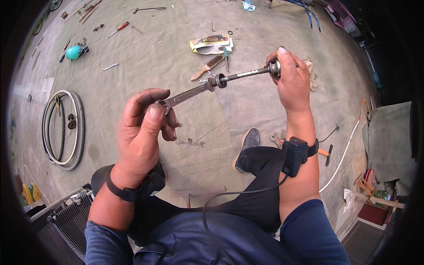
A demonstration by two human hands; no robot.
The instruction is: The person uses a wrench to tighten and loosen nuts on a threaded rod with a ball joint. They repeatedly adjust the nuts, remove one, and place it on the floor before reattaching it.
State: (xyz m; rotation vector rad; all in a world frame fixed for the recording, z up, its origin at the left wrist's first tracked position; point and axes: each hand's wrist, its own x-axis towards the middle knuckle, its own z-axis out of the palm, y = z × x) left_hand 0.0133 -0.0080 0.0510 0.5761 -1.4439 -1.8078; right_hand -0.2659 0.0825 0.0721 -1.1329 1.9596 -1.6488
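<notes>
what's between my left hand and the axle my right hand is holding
In the head view, a wrench spans from your left hand to the axle.

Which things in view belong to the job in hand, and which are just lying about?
Seemingly part of the job:
wrench in the left hand
metal rod in the right hand

Seemingly just lying about:
wire brush
red-handled screwdriver
orange-handled hammer

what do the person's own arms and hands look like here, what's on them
Both the left hand and right hand are ungloved, with dark smudges on the left fingers. Short navy sleeves end on the arms. Each wrist wears a black strap; the right one carries a boxy black device with a thin dark cable.
</notes>
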